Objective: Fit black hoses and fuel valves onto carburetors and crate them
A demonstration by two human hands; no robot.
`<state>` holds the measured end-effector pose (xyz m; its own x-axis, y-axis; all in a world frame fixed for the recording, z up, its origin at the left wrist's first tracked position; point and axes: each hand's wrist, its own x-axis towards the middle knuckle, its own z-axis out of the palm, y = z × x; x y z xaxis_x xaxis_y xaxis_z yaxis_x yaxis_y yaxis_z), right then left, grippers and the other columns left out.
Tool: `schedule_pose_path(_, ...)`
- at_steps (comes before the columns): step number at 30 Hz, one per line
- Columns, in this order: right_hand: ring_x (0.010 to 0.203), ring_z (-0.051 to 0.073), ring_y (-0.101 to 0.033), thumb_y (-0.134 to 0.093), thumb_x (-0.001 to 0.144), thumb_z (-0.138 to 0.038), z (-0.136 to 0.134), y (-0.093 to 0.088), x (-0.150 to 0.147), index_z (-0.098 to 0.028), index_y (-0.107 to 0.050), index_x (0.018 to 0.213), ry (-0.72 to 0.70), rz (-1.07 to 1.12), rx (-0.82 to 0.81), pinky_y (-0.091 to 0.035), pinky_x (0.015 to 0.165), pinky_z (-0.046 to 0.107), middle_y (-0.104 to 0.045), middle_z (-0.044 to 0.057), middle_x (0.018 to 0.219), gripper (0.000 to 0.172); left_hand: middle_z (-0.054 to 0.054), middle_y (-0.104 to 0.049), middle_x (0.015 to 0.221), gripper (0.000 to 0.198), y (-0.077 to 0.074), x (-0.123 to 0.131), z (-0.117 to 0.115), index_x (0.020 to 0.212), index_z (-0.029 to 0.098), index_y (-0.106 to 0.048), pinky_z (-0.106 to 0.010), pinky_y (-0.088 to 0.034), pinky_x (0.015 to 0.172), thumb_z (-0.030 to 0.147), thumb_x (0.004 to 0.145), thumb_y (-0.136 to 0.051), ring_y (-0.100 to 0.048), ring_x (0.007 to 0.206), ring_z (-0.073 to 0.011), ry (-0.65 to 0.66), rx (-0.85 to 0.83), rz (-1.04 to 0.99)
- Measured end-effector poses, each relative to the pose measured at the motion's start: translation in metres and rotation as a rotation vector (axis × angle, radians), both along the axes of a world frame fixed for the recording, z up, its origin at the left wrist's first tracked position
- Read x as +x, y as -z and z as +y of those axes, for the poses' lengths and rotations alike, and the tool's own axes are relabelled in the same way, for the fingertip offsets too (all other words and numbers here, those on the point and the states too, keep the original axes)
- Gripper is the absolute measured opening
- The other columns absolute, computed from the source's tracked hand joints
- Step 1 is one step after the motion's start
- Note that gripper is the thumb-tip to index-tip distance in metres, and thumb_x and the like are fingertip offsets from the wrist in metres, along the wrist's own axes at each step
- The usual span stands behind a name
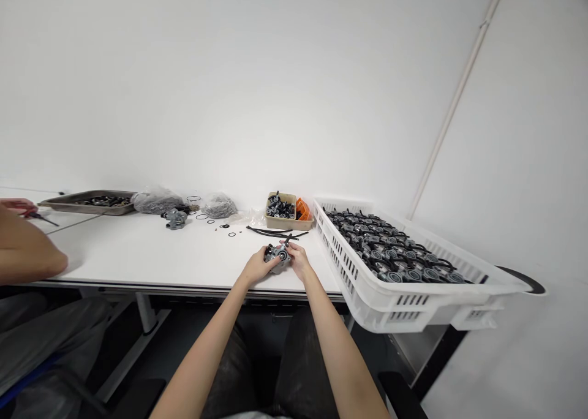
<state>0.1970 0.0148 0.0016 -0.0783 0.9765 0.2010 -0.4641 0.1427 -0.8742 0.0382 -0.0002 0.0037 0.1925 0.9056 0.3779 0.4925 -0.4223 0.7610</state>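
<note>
While left hand [259, 266] clasps grey fitting [277, 253], right hand [298, 258] pinching it

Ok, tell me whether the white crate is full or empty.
Well filled, not empty: rows of grey-and-black parts spread across most of the white crate. How many layers deep they lie, I cannot tell.

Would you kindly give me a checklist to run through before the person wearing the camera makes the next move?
1. Left hand holding the grey part: ok.
2. Right hand gripping firmly: cannot tell; it is at the part, but its exact grip is too small to see.
3. Loose black hoses nearby: ok, on the table just beyond the part.
4. White crate supported at its near end: cannot tell; the underside is hidden.
5. Co-worker's arm clear of both hands: ok, far left.
</note>
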Motion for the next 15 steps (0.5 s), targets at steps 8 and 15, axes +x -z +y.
schedule_pose_path(8,0.075,0.019,-0.065,-0.077,0.053,-0.031,0.0073,0.0059,-0.0023,-0.019,-0.063,0.069,0.075,0.008,0.018,-0.046,0.073,0.029,-0.072,0.003,0.075,0.024,-0.012,-0.069,0.098,0.055,0.0,0.0003,0.0003,0.105,0.015,-0.059,-0.037,-0.047,0.078,0.058,0.072,-0.059,-0.064,0.089,-0.029,-0.002,0.005,0.006)
schedule_pose_path(15,0.073,0.019,-0.064,-0.079,0.054,-0.035,0.0035,0.0023,-0.0027,-0.018,-0.068,0.078,0.073,-0.002,0.002,-0.047,0.072,0.03,-0.071,0.003,0.074,0.031,-0.012,-0.068,0.099,0.056,-0.0017,0.0017,-0.002,0.107,0.015,-0.057,-0.035,-0.047,0.075,0.058,0.071,-0.06,-0.064,0.087,-0.0277,0.004,0.018,0.032)
